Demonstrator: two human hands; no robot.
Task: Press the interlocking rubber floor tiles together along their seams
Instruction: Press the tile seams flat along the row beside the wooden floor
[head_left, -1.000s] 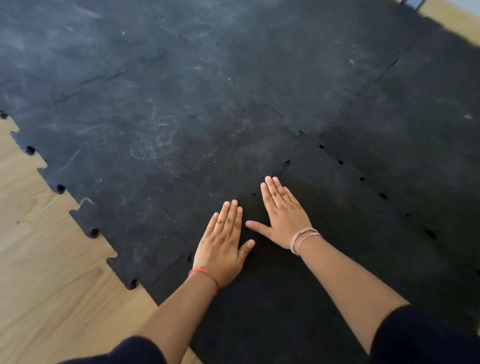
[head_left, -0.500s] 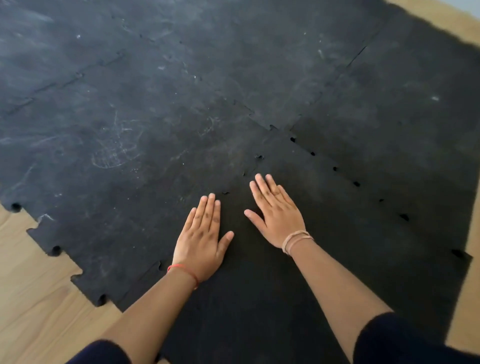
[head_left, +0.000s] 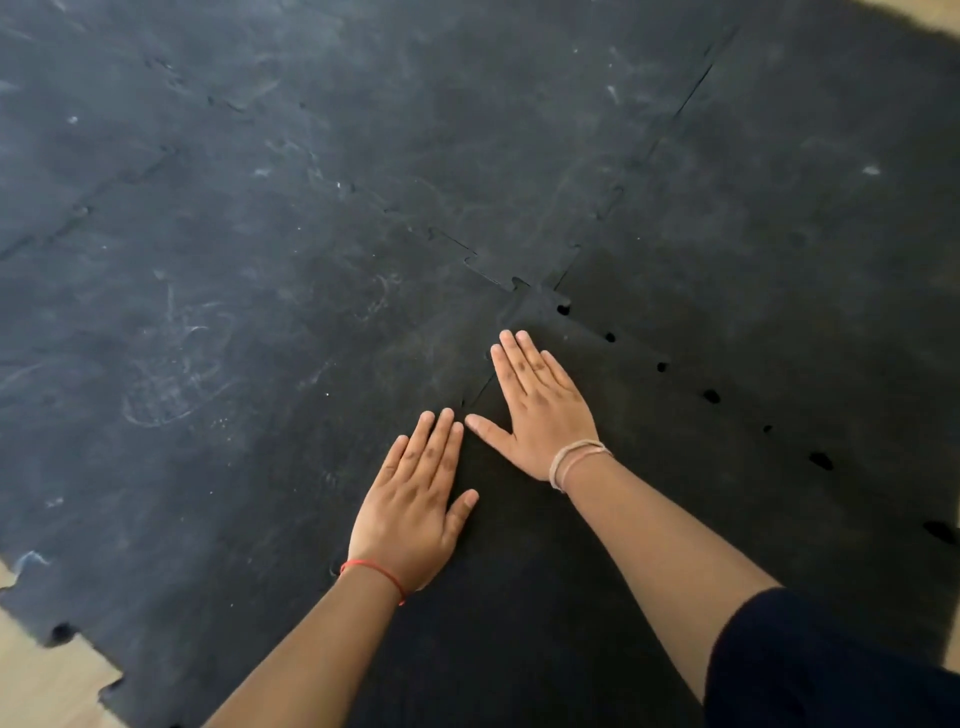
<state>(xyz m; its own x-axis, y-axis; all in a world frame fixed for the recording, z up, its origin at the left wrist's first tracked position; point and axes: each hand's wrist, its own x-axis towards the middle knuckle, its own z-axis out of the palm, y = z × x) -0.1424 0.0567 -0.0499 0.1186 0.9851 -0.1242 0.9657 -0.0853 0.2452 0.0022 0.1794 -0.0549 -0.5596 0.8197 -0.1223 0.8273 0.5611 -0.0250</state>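
Black interlocking rubber floor tiles cover the floor. A darker near tile (head_left: 597, 613) lies under my arms, next to a scuffed left tile (head_left: 208, 364). My left hand (head_left: 410, 509) lies flat, palm down, on the seam (head_left: 478, 389) between these two tiles. My right hand (head_left: 540, 410) rests flat just ahead of it, fingers along the same seam. Neither hand holds anything. On the right, the seam to the right tile (head_left: 805, 260) shows a row of dark open gaps (head_left: 711, 396) between the teeth.
Light wooden floor (head_left: 36, 686) shows at the bottom left, beyond the toothed outer edge of the tiles, and at the top right corner (head_left: 935, 10). Farther tiles (head_left: 467, 104) fill the back, with chalky scuff marks (head_left: 176, 374) on the left one.
Both hands have slid forward along the seam toward the four-tile corner. The view has shifted, so less wooden floor shows on the left.
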